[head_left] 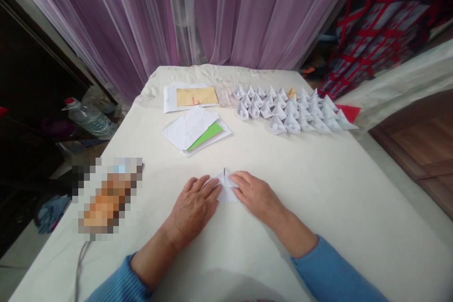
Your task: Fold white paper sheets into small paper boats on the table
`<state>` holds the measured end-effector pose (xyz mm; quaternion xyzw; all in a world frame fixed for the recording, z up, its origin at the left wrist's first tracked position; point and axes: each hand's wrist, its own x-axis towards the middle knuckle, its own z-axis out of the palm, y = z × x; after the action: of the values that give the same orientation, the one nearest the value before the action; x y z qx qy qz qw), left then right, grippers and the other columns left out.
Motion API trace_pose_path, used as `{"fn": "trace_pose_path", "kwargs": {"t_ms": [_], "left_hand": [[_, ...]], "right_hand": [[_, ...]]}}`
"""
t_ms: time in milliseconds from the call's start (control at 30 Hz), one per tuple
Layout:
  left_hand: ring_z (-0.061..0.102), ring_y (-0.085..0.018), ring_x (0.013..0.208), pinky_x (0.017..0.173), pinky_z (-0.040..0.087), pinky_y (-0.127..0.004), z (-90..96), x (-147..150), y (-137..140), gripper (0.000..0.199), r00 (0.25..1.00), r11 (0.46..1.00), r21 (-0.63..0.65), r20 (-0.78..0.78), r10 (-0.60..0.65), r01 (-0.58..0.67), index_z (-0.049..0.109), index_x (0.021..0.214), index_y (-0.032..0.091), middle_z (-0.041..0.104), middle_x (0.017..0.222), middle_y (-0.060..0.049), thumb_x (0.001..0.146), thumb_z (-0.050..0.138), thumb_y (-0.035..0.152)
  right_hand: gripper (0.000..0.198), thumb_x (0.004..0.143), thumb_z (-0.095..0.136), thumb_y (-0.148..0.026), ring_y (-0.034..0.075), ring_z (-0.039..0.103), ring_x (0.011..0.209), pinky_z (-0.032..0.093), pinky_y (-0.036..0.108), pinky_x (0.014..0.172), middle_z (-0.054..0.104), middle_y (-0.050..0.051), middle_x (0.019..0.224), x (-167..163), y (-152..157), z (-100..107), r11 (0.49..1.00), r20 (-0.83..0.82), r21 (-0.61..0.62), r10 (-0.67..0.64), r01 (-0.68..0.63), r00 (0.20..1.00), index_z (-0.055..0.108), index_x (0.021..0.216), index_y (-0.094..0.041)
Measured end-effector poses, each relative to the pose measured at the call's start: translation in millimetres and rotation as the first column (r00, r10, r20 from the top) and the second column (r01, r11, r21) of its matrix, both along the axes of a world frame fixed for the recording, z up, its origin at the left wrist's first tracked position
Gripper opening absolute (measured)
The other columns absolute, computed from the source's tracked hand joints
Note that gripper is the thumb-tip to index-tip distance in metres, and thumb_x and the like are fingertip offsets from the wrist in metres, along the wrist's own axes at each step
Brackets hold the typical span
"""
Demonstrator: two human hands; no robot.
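Observation:
A small white sheet of paper [229,194] lies on the table in front of me, its top corners folded in to a point with a seam down the middle. My left hand [194,205] rests flat over its left side, fingers stretched and slightly apart. On the opposite side, the fingers of my right hand [256,194] lie extended on the paper's right flap. Neither hand grips the sheet; both press on it from above. The fingers cover the paper's side edges.
Rows of folded white paper shapes [290,122] stand at the back right, one of them yellow [291,92]. White sheets [191,127] with a green piece [207,136] and a tan envelope [196,96] lie back left. A pixelated object [108,198] with a cable [78,264] sits left.

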<state>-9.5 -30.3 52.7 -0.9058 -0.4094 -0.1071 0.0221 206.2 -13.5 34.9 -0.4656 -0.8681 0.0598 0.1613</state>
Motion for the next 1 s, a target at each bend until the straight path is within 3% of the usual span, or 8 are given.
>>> {"fn": "trace_pose_path", "kwargs": {"t_ms": [133, 333, 700, 800, 900, 1000], "left_hand": [[0.055, -0.025, 0.117, 0.095, 0.039, -0.04, -2.4, -1, -1, 0.029, 1.0, 1.0, 0.001, -0.001, 0.006, -0.006, 0.061, 0.119, 0.021, 0.064, 0.126, -0.004, 0.091, 0.055, 0.022], [0.055, -0.025, 0.117, 0.096, 0.039, -0.041, -4.7, -1, -2, 0.03, 1.0, 1.0, 0.015, 0.008, 0.012, -0.012, 0.061, 0.12, 0.023, 0.064, 0.126, -0.004, 0.091, 0.056, 0.024], [0.056, -0.023, 0.116, 0.097, 0.039, -0.041, -8.2, 0, -3, 0.029, 0.999, 1.0, 0.013, 0.031, 0.014, -0.015, 0.061, 0.119, 0.022, 0.064, 0.125, -0.006, 0.091, 0.055, 0.023], [0.056, -0.024, 0.116, 0.097, 0.04, -0.041, -7.5, 0, -3, 0.029, 0.999, 1.0, 0.014, 0.027, 0.016, -0.017, 0.061, 0.12, 0.022, 0.064, 0.125, -0.006, 0.091, 0.055, 0.023], [0.056, -0.024, 0.116, 0.098, 0.04, -0.041, -6.7, 1, -4, 0.031, 0.999, 1.0, 0.026, 0.034, 0.013, -0.014, 0.061, 0.121, 0.022, 0.064, 0.124, -0.007, 0.091, 0.055, 0.022], [0.056, -0.024, 0.117, 0.098, 0.039, -0.042, -6.3, 1, -4, 0.031, 0.999, 1.0, 0.022, 0.035, 0.011, -0.012, 0.061, 0.121, 0.022, 0.064, 0.125, -0.007, 0.091, 0.055, 0.022]], "right_hand": [[0.028, 0.09, 0.053, -0.012, 0.018, 0.066, 0.088, 0.055, 0.028, 0.079, 0.067, 0.01, 0.111, 5, 1, -3, 0.994, 0.077, 0.089, 0.051, -0.057, 0.996, 0.06, 0.116, -0.018], [0.023, 0.092, 0.052, -0.014, 0.016, 0.067, 0.087, 0.052, 0.026, 0.081, 0.069, 0.008, 0.106, 0, -1, -4, 0.99, -0.032, 0.143, -0.01, 0.015, 0.999, 0.066, 0.11, -0.02], [0.029, 0.097, 0.043, -0.022, 0.014, 0.067, 0.088, 0.052, 0.024, 0.083, 0.07, 0.006, 0.1, 1, -3, -3, 0.986, -0.3, 0.058, -0.134, 0.159, 0.944, 0.069, 0.11, -0.022], [0.03, 0.096, 0.047, -0.03, 0.016, 0.066, 0.095, 0.053, 0.026, 0.084, 0.068, 0.008, 0.109, -2, -4, -1, 0.988, -0.303, 0.023, -0.137, 0.151, 0.943, 0.063, 0.119, -0.02], [0.034, 0.089, 0.059, -0.039, 0.019, 0.066, 0.093, 0.054, 0.026, 0.074, 0.066, 0.009, 0.107, -6, -4, -1, 0.971, -0.264, 0.033, -0.221, 0.237, 0.939, 0.061, 0.116, -0.018], [0.017, 0.092, 0.054, -0.027, 0.017, 0.065, 0.087, 0.051, 0.025, 0.073, 0.066, 0.006, 0.099, -8, -3, -2, 0.954, -0.266, 0.109, -0.242, 0.278, 0.933, 0.066, 0.101, -0.02]]}}
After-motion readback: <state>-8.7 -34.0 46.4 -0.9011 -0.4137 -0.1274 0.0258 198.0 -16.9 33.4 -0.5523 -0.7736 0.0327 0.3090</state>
